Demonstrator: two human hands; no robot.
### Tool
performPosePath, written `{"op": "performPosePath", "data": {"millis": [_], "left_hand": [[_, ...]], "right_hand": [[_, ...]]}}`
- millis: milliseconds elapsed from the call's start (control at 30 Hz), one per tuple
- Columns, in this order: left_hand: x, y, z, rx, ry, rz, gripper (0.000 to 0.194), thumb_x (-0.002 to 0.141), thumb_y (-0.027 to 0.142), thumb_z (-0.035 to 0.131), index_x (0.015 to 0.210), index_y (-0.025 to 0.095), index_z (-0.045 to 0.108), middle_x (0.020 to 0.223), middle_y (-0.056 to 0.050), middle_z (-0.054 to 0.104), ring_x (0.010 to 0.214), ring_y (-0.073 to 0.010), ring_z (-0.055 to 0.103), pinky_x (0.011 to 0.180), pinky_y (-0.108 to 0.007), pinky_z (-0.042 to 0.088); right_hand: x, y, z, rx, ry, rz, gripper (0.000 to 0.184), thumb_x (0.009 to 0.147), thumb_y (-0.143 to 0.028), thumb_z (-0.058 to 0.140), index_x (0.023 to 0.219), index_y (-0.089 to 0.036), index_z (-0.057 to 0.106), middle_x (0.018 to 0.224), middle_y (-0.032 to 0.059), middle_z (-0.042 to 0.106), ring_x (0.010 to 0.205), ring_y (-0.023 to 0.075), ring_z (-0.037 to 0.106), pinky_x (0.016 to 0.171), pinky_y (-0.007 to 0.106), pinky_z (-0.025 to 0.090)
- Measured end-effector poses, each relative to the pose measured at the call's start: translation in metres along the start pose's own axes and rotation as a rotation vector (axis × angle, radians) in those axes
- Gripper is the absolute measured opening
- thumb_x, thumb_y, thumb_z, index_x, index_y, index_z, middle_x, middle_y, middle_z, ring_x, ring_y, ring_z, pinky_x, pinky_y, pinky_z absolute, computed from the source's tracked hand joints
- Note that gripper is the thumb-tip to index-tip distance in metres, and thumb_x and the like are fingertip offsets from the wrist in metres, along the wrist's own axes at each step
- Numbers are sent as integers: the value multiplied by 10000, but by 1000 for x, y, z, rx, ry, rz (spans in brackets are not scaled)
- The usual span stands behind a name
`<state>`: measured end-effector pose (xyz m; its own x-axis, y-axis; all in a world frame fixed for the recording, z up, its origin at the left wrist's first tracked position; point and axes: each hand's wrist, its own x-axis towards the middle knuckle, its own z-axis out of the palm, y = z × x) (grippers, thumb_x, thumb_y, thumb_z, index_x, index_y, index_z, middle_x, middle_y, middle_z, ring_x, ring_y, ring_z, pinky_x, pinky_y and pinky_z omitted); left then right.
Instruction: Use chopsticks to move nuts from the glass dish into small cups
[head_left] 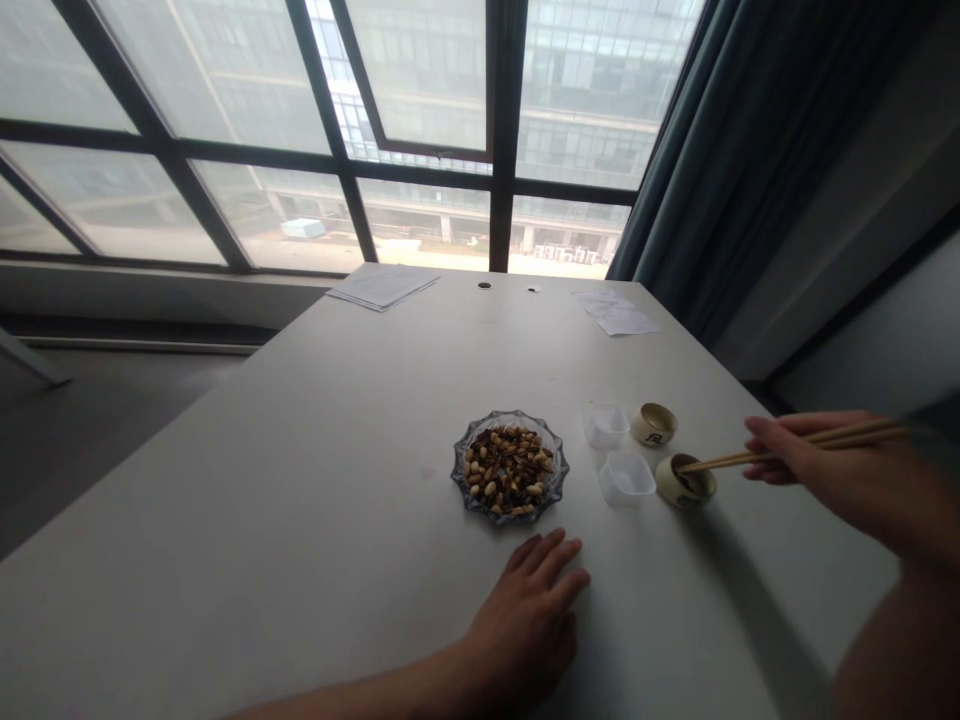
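My right hand (847, 480) is closed around a pair of wooden chopsticks (814, 440). Their tips reach inside the nearer small ceramic cup (684, 490); whether they pinch anything in there I cannot tell. Flat on the table, fingers outstretched and holding nothing, rests my left hand (529, 610). Just beyond its fingertips stands a scalloped glass bowl (463, 490) of mixed nuts and dark seeds (510, 465). Two clear plastic containers, a farther one (606, 425) and a nearer one (627, 478), sit between the bowl and the cups. A second ceramic cup (654, 424) with a dark character is behind the first.
The white table (300, 470) runs toward a large window. Papers (384, 287) lie at its far left corner and more sheets (616, 312) at the far right. Two small round spots, one a dark disc (484, 286), are near the far edge. A dark curtain (720, 170) hangs at right.
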<state>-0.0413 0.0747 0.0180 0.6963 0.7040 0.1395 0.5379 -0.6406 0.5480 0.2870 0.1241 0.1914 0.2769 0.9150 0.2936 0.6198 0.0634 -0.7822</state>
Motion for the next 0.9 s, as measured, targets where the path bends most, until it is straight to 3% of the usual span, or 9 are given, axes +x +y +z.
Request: {"op": "performPosePath", "data": {"millis": [100, 200, 333, 567, 700, 800, 900], "left_hand": [[1, 0, 0, 11, -14, -1, 539, 796, 91, 610, 1307, 256, 571, 1605, -46, 440, 1519, -277, 319, 1253, -471, 256], [2, -1, 1, 29, -23, 0, 571, 779, 68, 598, 1319, 252, 563, 1607, -50, 437, 1520, -284, 316, 1248, -487, 266], [4, 0, 0, 44, -46, -9, 583, 768, 59, 591, 1320, 248, 565, 1606, -54, 436, 1519, -293, 320, 1244, -504, 276], [5, 2, -3, 50, -55, -8, 596, 765, 54, 582, 1329, 248, 559, 1601, -51, 441, 1521, -286, 316, 1247, -502, 273], [4, 1, -1, 46, -40, -2, 600, 762, 52, 583, 1328, 251, 556, 1605, -46, 434, 1526, -278, 304, 1253, -491, 260], [5, 1, -1, 40, -42, -6, 591, 765, 56, 587, 1321, 253, 561, 1605, -42, 435, 1524, -273, 307, 1254, -483, 257], [5, 1, -2, 30, -45, -12, 572, 772, 68, 593, 1312, 253, 568, 1606, -43, 436, 1523, -272, 310, 1252, -474, 257]], "right_hand": [[9, 2, 15, -93, -113, 215, 290, 820, -461, 788, 784, -173, 795, 745, 146, 804, 648, 317, 795, 512, 293, 627], [13, 1, 26, -133, -212, 207, 322, 808, -480, 783, 767, -161, 771, 707, 131, 795, 634, 295, 787, 524, 299, 610], [16, 0, 31, -176, -236, 207, 286, 799, -445, 783, 727, -171, 742, 608, 96, 763, 590, 272, 770, 496, 272, 578], [16, 0, 17, -226, -152, 184, 307, 855, -471, 738, 788, -173, 761, 712, 109, 791, 663, 280, 788, 501, 272, 579], [9, -11, 9, -216, -21, 169, 327, 863, -499, 743, 807, -178, 772, 690, 114, 780, 659, 296, 791, 488, 286, 584], [0, -26, 13, -140, 100, 105, 345, 854, -530, 759, 843, -186, 784, 697, 100, 783, 646, 292, 788, 503, 307, 604], [-10, -43, 26, -8, 93, 32, 381, 844, -573, 766, 859, -193, 797, 739, 90, 798, 654, 265, 787, 564, 309, 632]]}}
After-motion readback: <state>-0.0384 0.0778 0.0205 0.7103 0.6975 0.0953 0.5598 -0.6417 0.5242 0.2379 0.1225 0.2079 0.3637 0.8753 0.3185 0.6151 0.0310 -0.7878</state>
